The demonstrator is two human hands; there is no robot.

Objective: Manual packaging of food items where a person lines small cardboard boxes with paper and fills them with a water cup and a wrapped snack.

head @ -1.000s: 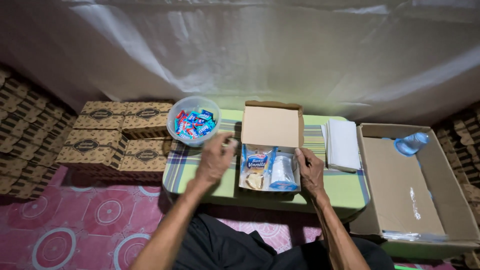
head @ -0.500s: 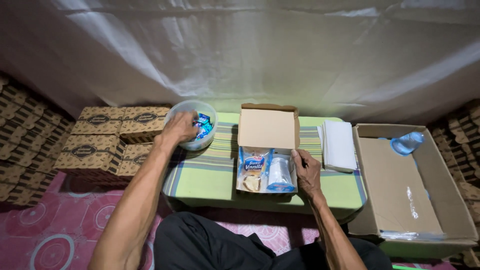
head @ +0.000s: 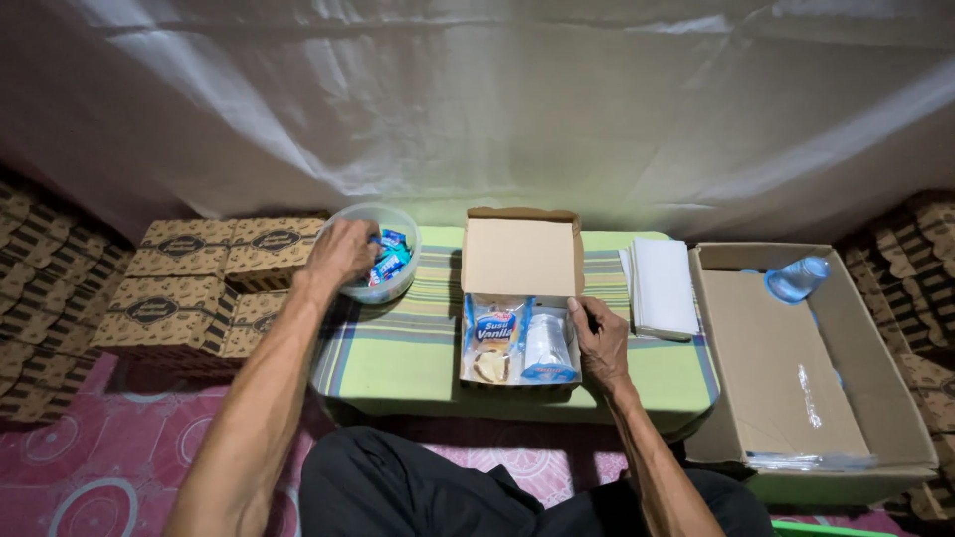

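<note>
At the far left, printed brown cartons are sitting stacked beside the low table, which is wearing a green striped cloth; the left arm is stretching out long and nearly straight from the lower left, the wrist bending down so that the left hand is dipping into the clear plastic bowl at the table's back left corner; its fingers are curling in among the small blue and red wrapped sweets, though whether they are pinching one is hidden by the back of the hand.

Moving toward the middle, the small cardboard box is standing open with its lid upright — well apart from the left hand, with bare cloth lying between; inside it a snack packet is lying on the left and a sealed clear cup on the right.

The right forearm is coming up from below, and the right hand is resting against the box's right wall, fingers loosely bent and thumb touching the rim, holding the box steady; just beyond it a stack of white sheets is lying flat; further right a large open carton is sitting with a plastic bottle in its far corner.
</note>
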